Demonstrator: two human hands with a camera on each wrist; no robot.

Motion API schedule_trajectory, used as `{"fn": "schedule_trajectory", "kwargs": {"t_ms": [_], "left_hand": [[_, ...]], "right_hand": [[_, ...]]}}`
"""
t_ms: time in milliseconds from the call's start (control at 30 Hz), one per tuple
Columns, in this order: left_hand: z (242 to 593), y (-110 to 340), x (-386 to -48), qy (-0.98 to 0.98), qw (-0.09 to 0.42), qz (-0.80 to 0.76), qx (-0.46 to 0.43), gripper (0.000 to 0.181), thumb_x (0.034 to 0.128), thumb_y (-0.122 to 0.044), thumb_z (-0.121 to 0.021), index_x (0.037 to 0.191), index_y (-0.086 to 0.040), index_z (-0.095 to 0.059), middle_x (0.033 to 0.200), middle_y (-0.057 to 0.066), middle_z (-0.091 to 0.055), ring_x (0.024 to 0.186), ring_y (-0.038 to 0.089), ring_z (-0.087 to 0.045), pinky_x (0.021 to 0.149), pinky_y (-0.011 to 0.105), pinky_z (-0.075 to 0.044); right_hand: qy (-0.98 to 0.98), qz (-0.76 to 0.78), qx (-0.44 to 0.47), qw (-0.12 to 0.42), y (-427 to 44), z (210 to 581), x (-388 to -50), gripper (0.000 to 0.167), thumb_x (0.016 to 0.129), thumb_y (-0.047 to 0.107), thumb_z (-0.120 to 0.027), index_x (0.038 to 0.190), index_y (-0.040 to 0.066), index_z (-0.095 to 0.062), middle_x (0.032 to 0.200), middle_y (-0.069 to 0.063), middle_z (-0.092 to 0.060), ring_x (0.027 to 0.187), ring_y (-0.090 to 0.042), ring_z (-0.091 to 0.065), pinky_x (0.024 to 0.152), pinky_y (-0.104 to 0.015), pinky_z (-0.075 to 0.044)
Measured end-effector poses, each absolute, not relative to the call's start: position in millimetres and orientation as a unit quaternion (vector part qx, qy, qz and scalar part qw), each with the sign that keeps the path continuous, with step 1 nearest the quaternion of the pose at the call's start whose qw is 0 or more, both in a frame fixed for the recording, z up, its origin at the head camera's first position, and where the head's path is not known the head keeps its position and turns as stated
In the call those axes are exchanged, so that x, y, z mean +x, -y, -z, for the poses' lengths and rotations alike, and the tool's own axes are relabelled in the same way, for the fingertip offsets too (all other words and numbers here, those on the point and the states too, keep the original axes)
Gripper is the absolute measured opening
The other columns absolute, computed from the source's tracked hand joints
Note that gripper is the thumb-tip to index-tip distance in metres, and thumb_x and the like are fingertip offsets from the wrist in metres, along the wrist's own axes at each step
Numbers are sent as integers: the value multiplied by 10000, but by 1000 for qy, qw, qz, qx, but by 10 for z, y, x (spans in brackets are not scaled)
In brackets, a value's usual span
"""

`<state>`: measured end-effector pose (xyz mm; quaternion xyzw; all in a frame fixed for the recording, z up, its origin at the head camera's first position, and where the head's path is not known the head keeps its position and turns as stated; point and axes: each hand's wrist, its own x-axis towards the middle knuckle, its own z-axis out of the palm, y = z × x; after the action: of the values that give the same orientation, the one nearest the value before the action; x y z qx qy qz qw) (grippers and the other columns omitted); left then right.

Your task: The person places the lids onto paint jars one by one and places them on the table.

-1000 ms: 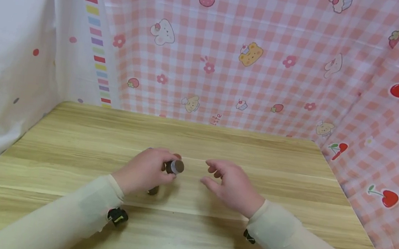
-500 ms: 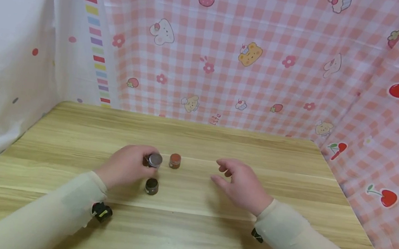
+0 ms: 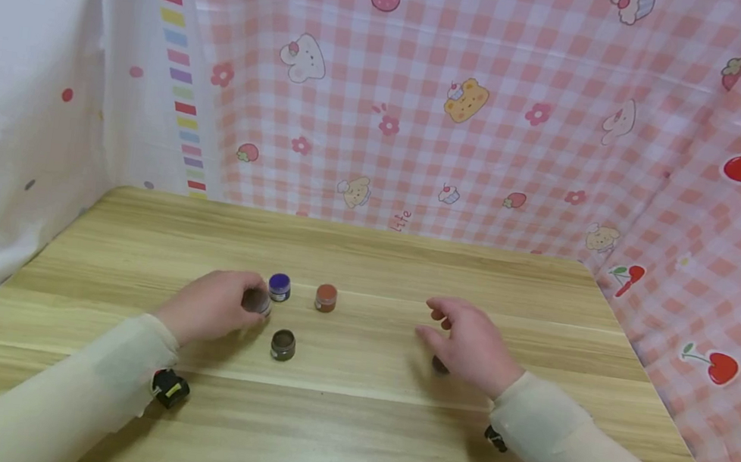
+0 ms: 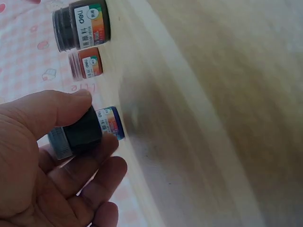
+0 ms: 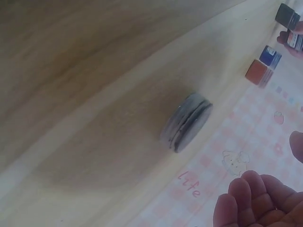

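My left hand [image 3: 214, 306] holds a small dark paint jar [image 3: 256, 300] between thumb and fingers; in the left wrist view, the dark jar [image 4: 83, 132] is partly covered by them. Just right of it stands a jar of purple-blue paint [image 3: 279, 287], and farther right one of red-brown paint [image 3: 325, 297]. Nearer my body sits a jar of dark paint [image 3: 283, 345]. My right hand [image 3: 470, 349] hovers with loosely bent fingers, holding nothing. Partly hidden beneath it is a round lid-like disc [image 3: 440, 365]; the right wrist view shows this grey disc [image 5: 187, 123] lying on the table.
The wooden table [image 3: 346, 442] carries the jars. A pink checked cloth [image 3: 414, 152] hangs behind and along the right, and a white cloth [image 3: 16, 145] along the left. Small black wrist cameras [image 3: 170, 388] sit under the sleeves.
My left hand has carried the dark jar leftward, uncovering the purple-blue, red-brown and other dark jars. My right hand has drifted right, and the disc beneath it has come into view.
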<state>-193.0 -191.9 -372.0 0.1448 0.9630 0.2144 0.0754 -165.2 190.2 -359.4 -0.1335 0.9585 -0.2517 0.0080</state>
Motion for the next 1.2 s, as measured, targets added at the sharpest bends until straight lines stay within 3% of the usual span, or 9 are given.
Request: {"fn": "schedule_trajectory", "kwargs": {"t_ms": [500, 1200], "left_hand": [[3754, 1922, -1921, -963, 120, -187, 150, 311, 876, -260, -847, 1129, -116, -736, 1033, 19, -719, 914, 198, -624, 892, 468, -542], [3768, 1912, -1924, -962, 138, -185, 146, 329, 856, -262, -861, 1102, -107, -706, 1002, 19, -702, 888, 200, -611, 877, 467, -540]], "right_hand": [[-960, 248, -127, 18, -1960, 3615, -1668, 507, 1023, 291, -694, 1436, 13, -597, 1322, -150, -686, 1163, -310, -654, 976, -506, -556], [-961, 247, -125, 17, -1976, 3634, -1671, 508, 1024, 298, -694, 1435, 14, -597, 1322, -151, -680, 1167, -316, -655, 971, -502, -561]]}}
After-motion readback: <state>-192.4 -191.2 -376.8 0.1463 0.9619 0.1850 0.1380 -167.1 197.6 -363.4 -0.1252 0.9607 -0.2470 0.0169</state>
